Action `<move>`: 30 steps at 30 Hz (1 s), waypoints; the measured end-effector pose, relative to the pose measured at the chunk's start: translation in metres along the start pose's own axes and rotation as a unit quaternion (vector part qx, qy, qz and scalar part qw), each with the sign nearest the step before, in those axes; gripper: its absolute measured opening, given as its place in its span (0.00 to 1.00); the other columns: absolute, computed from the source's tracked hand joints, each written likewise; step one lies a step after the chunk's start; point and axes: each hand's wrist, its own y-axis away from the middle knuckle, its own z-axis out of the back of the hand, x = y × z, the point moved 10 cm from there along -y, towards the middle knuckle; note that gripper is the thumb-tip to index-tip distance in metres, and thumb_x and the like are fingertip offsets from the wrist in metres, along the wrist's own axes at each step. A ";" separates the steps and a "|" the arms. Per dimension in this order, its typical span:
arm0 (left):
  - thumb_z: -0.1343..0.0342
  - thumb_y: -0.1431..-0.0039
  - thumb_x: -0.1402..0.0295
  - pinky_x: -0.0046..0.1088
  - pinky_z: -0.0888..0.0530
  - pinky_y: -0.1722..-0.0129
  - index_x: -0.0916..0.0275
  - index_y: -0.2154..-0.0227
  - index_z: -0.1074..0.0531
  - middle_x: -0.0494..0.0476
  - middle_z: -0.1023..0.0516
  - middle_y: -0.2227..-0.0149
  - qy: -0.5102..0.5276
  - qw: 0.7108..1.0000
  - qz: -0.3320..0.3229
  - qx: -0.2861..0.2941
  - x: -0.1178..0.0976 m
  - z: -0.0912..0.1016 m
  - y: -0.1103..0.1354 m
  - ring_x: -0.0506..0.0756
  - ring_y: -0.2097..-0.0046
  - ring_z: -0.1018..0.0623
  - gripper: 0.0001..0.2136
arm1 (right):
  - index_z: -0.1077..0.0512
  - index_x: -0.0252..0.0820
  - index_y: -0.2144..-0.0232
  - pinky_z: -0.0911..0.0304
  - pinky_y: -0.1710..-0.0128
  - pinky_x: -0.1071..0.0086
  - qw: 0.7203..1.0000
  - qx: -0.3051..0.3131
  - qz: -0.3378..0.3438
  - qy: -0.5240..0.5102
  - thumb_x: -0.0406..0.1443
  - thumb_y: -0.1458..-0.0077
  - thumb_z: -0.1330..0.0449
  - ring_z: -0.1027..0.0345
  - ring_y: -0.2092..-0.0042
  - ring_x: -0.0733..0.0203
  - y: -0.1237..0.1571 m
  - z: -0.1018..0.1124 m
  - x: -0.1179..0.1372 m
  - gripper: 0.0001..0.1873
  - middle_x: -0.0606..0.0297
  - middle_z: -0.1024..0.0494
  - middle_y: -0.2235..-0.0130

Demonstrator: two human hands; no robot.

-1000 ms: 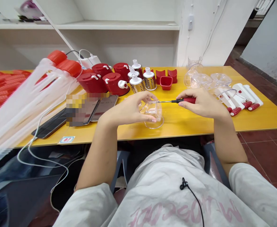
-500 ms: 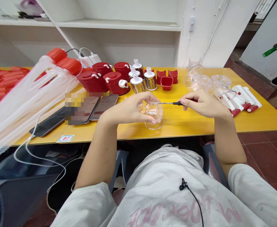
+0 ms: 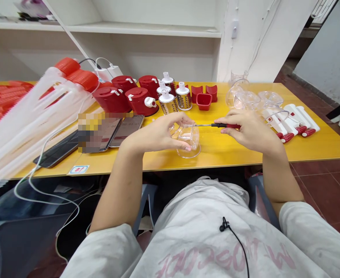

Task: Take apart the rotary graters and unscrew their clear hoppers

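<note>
Clear plastic cup (image 3: pixel 189 138), tilted, over the middle of yellow worktop (image 3: pixel 230 154), cradled in curled fingers of left hand (image 3: pixel 155 135). Right hand (image 3: pixel 249 133) pinches red-handled screwdriver (image 3: pixel 225 125), shaft reaching the cup's rim. Far side: steel grater drums (image 3: pixel 168 104), red housings (image 3: pixel 138 101). Right: clear bowls (image 3: pixel 243 99), white-and-red handles (image 3: pixel 296 124). Left: phones (image 3: pixel 126 125).

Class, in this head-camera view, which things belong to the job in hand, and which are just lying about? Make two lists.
Job in hand:
clear plastic bowl, held by the left hand
red-handled steel screwdriver, held by the right hand

Lying about:
red plastic lidded housings
cylindrical steel drum graters with white tops
black smartphone
white-and-red plastic handles
</note>
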 end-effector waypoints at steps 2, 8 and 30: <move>0.14 0.46 0.30 0.57 0.17 0.22 0.55 0.38 0.13 0.64 0.10 0.36 0.002 1.000 0.001 0.000 0.000 0.000 0.000 0.76 0.32 0.13 0.43 | 0.03 0.48 0.37 0.24 0.42 0.49 1.000 0.007 -0.004 -0.012 0.37 0.23 0.27 0.13 0.50 0.41 0.000 0.000 0.001 0.18 0.53 0.04 0.51; 0.15 0.45 0.32 0.57 0.19 0.22 0.56 0.37 0.15 0.66 0.10 0.35 0.000 1.000 0.008 0.008 -0.001 -0.001 0.000 0.75 0.32 0.13 0.43 | 0.08 0.44 0.58 0.34 0.56 0.55 0.997 0.049 -0.065 0.013 0.46 0.17 0.31 0.20 0.62 0.49 -0.001 -0.008 -0.003 0.18 0.56 0.07 0.60; 0.22 0.41 0.17 0.54 0.19 0.20 0.56 0.31 0.11 0.68 0.09 0.32 -0.032 0.999 -0.025 0.004 -0.002 0.003 0.002 0.75 0.31 0.12 0.52 | 0.07 0.47 0.42 0.19 0.41 0.47 0.999 -0.028 0.003 0.021 0.36 0.24 0.29 0.12 0.49 0.40 0.008 0.012 -0.001 0.14 0.53 0.04 0.47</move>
